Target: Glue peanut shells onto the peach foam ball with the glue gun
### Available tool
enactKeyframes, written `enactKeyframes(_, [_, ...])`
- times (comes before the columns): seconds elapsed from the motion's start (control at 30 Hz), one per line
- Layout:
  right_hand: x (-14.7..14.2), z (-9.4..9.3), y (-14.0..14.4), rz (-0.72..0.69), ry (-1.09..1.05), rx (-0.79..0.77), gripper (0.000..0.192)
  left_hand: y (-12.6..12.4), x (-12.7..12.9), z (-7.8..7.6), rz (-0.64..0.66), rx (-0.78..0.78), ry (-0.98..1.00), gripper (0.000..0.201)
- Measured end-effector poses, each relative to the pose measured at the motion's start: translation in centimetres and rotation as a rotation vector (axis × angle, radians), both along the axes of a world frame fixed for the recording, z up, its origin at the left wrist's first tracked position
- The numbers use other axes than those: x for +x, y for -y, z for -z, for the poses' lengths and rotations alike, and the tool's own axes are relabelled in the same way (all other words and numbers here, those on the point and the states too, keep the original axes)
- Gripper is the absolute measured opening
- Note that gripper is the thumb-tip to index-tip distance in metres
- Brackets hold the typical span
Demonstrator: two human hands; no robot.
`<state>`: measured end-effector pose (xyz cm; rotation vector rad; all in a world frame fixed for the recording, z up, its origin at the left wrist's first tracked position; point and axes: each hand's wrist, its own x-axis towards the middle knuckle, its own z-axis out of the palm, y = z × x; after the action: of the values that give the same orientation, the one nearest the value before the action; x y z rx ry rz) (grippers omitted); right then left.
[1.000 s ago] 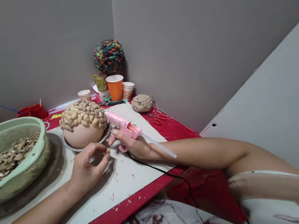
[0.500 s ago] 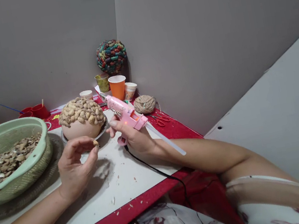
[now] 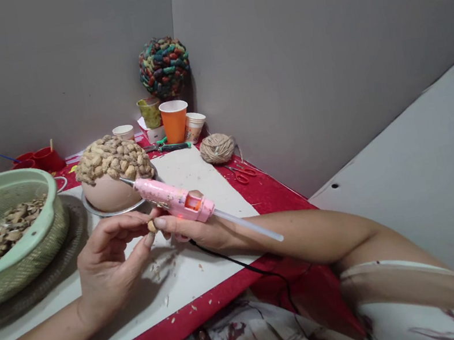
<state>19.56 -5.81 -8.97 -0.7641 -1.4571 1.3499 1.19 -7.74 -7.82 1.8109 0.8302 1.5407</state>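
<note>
Pinching a small tan peanut shell [image 3: 151, 225] between thumb and forefinger, the left hand [image 3: 109, 261] sits at the centre-left of the head view, fingers closed narrow on the piece. The right hand [image 3: 196, 231] is wrapped around the handle of a pink glue gun [image 3: 173, 198], its forefinger touching the shell — so both hands meet at this one spot. The gun's long axis runs from lower right to upper left, its metal tip pointing toward the smooth peach-coloured ball [image 3: 110, 192], whose top is covered with rough shells. More shells lie in the green woven basket [image 3: 24, 241] at the left edge, on the white board [image 3: 192, 173].
</note>
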Motion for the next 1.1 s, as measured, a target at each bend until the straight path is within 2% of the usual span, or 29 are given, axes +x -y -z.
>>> enactKeyframes(0.13, [0.3, -0.6, -0.1, 0.009, 0.037, 0.082, 0.026, 0.0, -0.1, 0.1, -0.018, -0.026, -0.046, 0.015])
enactKeyframes(0.2, [0.6, -0.9, -0.5, 0.007, 0.064, 0.141, 0.026, -0.2, -0.3, 0.0, -0.018, -0.095, -0.025, 0.014])
enactKeyframes(0.27, [1.0, -1.0, -1.2, 0.040, 0.102, 0.246, 0.025, -0.7, -0.6, 0.0, 0.001, -0.257, 0.048, 0.011])
enactKeyframes(0.37, [1.5, -0.7, -2.5, 0.070, 0.204, 0.490, 0.022, -1.7, -0.7, -0.2, 0.093, -0.595, 0.156, 0.012])
enactKeyframes(0.43, [1.8, -0.3, -3.3, 0.006, 0.256, 0.648, 0.021, -2.3, -0.6, -0.3, 0.187, -0.779, 0.184, 0.014])
enactKeyframes(0.53, [2.1, 0.0, -4.1, -0.101, 0.282, 0.779, 0.021, -2.7, -0.6, -0.5, 0.311, -0.932, 0.232, 0.013])
enactKeyframes(0.67, [2.3, 0.3, -4.4, -0.119, 0.319, 0.779, 0.022, -2.8, -0.7, -0.5, 0.351, -1.012, 0.274, 0.018])
enactKeyframes(0.83, [2.1, 0.6, -4.3, -0.114, 0.281, 0.757, 0.020, -3.0, -0.8, -0.5, 0.370, -1.030, 0.255, 0.024])
enactKeyframes(0.93, [1.9, 0.1, -3.7, -0.038, 0.262, 0.628, 0.019, -3.1, -0.8, -0.9, 0.384, -1.051, 0.281, 0.027])
enactKeyframes(1.1, [1.9, -1.7, -2.2, 0.057, 0.225, 0.322, 0.020, -3.0, -1.0, -1.3, 0.400, -1.063, 0.310, 0.032])
